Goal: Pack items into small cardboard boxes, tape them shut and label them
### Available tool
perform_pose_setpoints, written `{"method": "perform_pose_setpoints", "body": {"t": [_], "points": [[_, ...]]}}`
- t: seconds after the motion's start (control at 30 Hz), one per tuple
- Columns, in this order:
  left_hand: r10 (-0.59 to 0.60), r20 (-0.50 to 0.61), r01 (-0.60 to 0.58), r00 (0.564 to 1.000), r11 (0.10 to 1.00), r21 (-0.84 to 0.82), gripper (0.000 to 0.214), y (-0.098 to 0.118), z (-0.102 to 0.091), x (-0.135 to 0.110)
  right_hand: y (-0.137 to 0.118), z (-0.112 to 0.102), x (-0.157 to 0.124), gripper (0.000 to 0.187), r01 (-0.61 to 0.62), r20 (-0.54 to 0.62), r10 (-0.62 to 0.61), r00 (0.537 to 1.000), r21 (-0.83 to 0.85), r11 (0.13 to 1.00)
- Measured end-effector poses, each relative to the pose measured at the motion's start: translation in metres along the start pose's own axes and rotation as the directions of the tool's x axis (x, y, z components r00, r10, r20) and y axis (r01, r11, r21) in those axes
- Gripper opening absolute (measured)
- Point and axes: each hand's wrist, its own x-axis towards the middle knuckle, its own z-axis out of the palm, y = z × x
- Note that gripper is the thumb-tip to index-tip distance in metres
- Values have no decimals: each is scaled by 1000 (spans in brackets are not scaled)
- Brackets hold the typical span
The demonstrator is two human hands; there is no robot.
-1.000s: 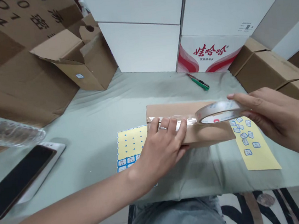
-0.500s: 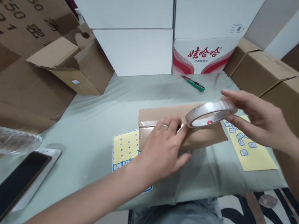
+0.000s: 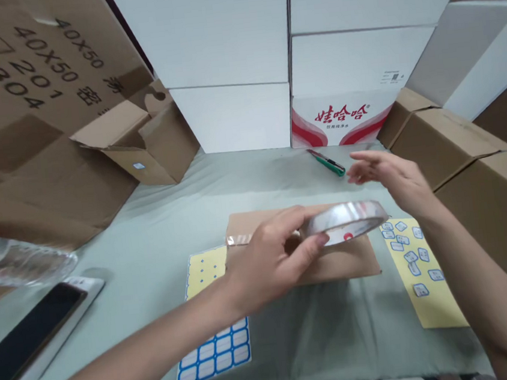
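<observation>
My left hand [image 3: 274,260] grips a roll of clear tape [image 3: 347,219] by its left side, thumb in front and fingers behind. The roll is tilted above a brown cardboard box [image 3: 334,265] lying on the cloth. A shiny strip of tape shows on the left end of the box. Off the tape, my right hand [image 3: 390,172] is raised with its fingers stretched out, holding nothing. Just left of its fingertips, a green utility knife [image 3: 327,163] lies on the cloth.
Label sheets flank the box: a blue-bordered one [image 3: 223,353] at left, a yellow one [image 3: 435,304] at right. A phone [image 3: 34,340] and a plastic bottle [image 3: 30,262] lie at far left. An open carton [image 3: 158,148], white boxes [image 3: 232,119] and brown cartons [image 3: 474,185] line the edges.
The tape roll has passed from my right hand to my left, which has lifted off the box top. My right hand has let go and moved away toward the knife. The view has tilted up.
</observation>
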Motion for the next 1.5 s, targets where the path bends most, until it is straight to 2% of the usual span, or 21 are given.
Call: {"method": "perform_pose_setpoints", "body": {"t": [0.03, 0.07, 0.13, 0.23, 0.3, 0.37, 0.43, 0.53, 0.6, 0.67, 0.77, 0.87, 0.97, 1.2, 1.37, 1.5], "points": [[32, -11, -32, 999, 999, 22, 22, -1, 2, -3, 18, 2, 17, 47, -162, -58, 153, 987, -209, 965], [78, -26, -77, 997, 996, 44, 23, -3, 3, -7, 37, 6, 35, 44, -242, -84, 227, 970, -283, 928], [159, -58, -155, 985, 985, 73, 27, -7, 4, -13, 72, 19, 66, 39, -319, -101, 304, 947, -366, 874], [144, -104, -138, 984, 989, 59, 28, -12, 3, -12, 107, 42, 98, 35, -371, -114, 359, 927, -431, 822], [67, -108, -66, 992, 998, 17, 27, -14, 0, -7, 118, 52, 109, 35, -370, -95, 368, 925, -443, 816], [15, -112, -16, 994, 1000, -12, 28, -16, -2, -3, 120, 49, 113, 34, -322, -28, 344, 939, -428, 844], [0, -125, 0, 992, 1000, -2, 32, -19, -4, 0, 117, 34, 110, 33, -226, 68, 271, 960, -380, 897], [26, -126, -18, 992, 998, 65, 34, -20, -6, 0, 100, -2, 96, 40, -58, 179, 108, 978, -265, 963], [46, -116, -32, 992, 992, 126, 34, -19, -6, -1, 81, -24, 82, 45, 18, 238, 30, 971, -197, 980], [60, -125, -36, 990, 982, 187, 33, -18, -6, -1, 58, -35, 69, 44, 80, 318, -36, 947, -127, 989], [62, -166, -21, 984, 970, 240, 33, -17, -4, -1, 24, -34, 58, 39, 147, 434, -104, 895, -66, 987], [58, -167, -15, 984, 969, 249, 30, -18, -2, -1, 2, -25, 57, 34, 199, 547, -135, 826, -60, 978], [73, -171, -31, 983, 971, 239, 29, -18, 0, -3, -8, -22, 63, 31, 268, 625, -217, 750, 14, 963], [122, -140, -90, 983, 972, 217, 31, -18, -1, -5, -25, -23, 96, 29, 369, 706, -292, 645, 47, 928], [191, -193, -155, 962, 969, 191, 25, -20, 1, -5, -36, -14, 119, 31, 332, 797, -236, 556, 48, 942], [361, -191, -321, 913, 923, 210, 23, -25, 7, -6, -40, -11, 124, 32, 302, 822, -185, 539, 17, 953]]}}
